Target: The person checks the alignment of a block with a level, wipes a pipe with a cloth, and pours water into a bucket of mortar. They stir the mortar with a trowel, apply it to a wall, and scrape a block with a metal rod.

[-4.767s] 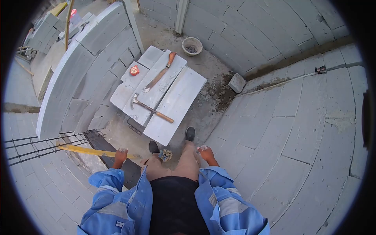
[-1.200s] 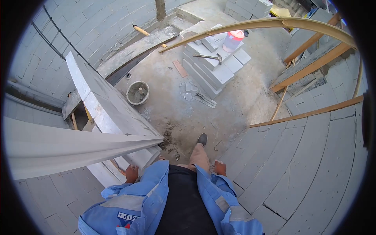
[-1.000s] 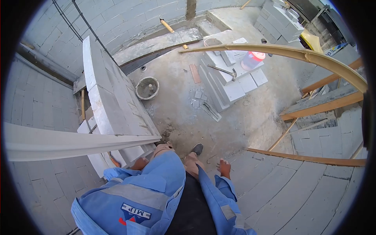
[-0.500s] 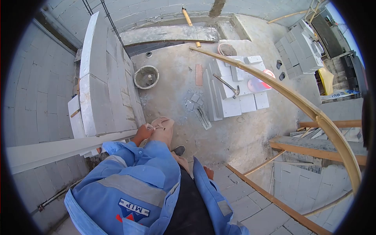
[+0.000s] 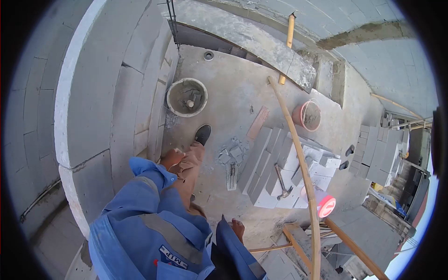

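Beside the trouser leg at centre left, my left hand (image 5: 172, 158) has its fingers curled in; what they hold, if anything, is hidden. Lower down, my right hand (image 5: 238, 228) hangs past the blue sleeve, its fingers too small to read. Ahead of the left hand, a round basin (image 5: 202, 84) with grey material stands on the floor. Broken grey pieces (image 5: 231, 154) and a long grey tool (image 5: 232, 176) lie right of the leg. A hammer (image 5: 282, 183) rests on stacked pale blocks (image 5: 263, 159).
A tall block wall (image 5: 88, 98) rises close on the left. One long wooden pole (image 5: 302, 163) crosses over the stack. Beyond are a reddish bucket (image 5: 299, 116) and a pink-and-white bucket (image 5: 324, 203). Wooden beams (image 5: 350, 245) lie at lower right.
The view has turned and shifted forward, so the basin, block stack and pole appear lower and nearer. A dark shoe now shows ahead of my left hand, which remains by the leg.
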Available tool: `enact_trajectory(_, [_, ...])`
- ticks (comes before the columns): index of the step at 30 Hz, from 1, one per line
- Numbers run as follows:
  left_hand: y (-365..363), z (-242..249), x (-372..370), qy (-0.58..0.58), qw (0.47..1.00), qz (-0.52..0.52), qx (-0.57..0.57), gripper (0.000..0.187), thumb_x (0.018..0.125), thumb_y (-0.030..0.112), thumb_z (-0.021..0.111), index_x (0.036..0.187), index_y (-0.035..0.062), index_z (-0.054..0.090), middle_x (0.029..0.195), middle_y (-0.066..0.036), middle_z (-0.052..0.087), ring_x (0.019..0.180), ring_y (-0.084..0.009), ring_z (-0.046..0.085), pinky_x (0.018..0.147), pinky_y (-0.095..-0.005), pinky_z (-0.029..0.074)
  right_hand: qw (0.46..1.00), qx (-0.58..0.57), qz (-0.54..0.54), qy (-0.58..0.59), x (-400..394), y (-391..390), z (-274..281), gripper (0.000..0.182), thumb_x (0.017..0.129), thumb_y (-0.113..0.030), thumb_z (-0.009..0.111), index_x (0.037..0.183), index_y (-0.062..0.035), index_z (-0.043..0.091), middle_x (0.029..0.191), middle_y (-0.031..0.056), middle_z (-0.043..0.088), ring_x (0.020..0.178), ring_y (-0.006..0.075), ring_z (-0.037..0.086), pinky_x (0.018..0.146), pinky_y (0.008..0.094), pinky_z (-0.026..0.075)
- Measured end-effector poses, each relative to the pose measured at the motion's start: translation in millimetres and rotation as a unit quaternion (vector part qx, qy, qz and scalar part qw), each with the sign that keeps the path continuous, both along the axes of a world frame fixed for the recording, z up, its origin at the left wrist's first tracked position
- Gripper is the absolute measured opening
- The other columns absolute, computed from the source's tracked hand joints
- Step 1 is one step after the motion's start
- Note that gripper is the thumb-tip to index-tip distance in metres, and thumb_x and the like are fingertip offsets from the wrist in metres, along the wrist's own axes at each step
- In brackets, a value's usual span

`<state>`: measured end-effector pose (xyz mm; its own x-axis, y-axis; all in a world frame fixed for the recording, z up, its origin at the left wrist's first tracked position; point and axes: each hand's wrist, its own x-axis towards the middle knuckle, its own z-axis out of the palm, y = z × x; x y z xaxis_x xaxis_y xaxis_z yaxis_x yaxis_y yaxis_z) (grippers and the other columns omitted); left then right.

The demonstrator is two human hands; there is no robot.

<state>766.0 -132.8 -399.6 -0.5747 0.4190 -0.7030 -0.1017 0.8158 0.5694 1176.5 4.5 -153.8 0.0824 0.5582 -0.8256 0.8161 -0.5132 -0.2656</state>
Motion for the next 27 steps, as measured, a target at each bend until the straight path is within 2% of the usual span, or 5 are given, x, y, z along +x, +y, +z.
enact_trajectory(5, [65,-74,-88,-0.043,0.981,0.169,-0.082,0.061,0.083,0.048,0.068,0.119,-0.0016,0.062,0.115,-0.024,0.067,0.108,-0.0389,0.064,0.091,-0.0428,0.050,0.995,-0.077,0.024,0.054,-108,93,-34,0.034,0.097,-0.028,0.061,0.104,0.0056,0.061,0.088,0.0139,0.069,0.079,0.0208,0.068,0.066,0.0321,0.056])
enact_trajectory(14, [87,-206,-211,-0.044,0.872,0.443,-0.204,0.114,0.064,0.056,0.085,0.141,-0.0111,0.035,0.142,-0.028,0.046,0.131,-0.0377,0.048,0.105,-0.0452,0.041,0.966,-0.234,-0.057,0.090,-173,56,-75,0.041,0.099,-0.033,0.059,0.115,0.0046,0.059,0.099,0.0121,0.068,0.089,0.0180,0.067,0.078,0.0303,0.054])
enact_trajectory(18, [94,-200,-206,0.102,0.760,0.637,-0.078,0.090,0.063,0.041,0.089,0.128,-0.0053,0.047,0.129,-0.020,0.056,0.118,-0.0339,0.056,0.098,-0.0474,0.044,0.954,-0.276,-0.110,0.029,-114,26,-74,0.042,0.096,-0.036,0.062,0.111,0.0031,0.062,0.097,0.0100,0.070,0.088,0.0167,0.068,0.074,0.0288,0.054])
enact_trajectory(21, [124,-137,-201,0.075,0.735,0.657,0.149,0.024,0.078,0.015,0.080,0.080,0.0047,0.059,0.072,-0.005,0.061,0.051,-0.0130,0.055,0.047,-0.0273,0.043,0.975,-0.206,-0.086,0.001,-85,33,-50,0.041,0.097,-0.037,0.061,0.109,0.0027,0.063,0.093,0.0102,0.070,0.084,0.0158,0.068,0.072,0.0286,0.055])
enact_trajectory(27, [173,-86,-201,-0.066,0.916,0.391,0.058,0.046,0.079,0.041,0.081,0.105,0.0067,0.063,0.085,0.001,0.051,0.061,-0.0103,0.046,0.057,-0.0264,0.043,0.998,0.001,-0.064,-0.005,-40,87,-37,0.039,0.096,-0.037,0.061,0.108,0.0005,0.063,0.091,0.0089,0.070,0.081,0.0154,0.067,0.069,0.0300,0.054])
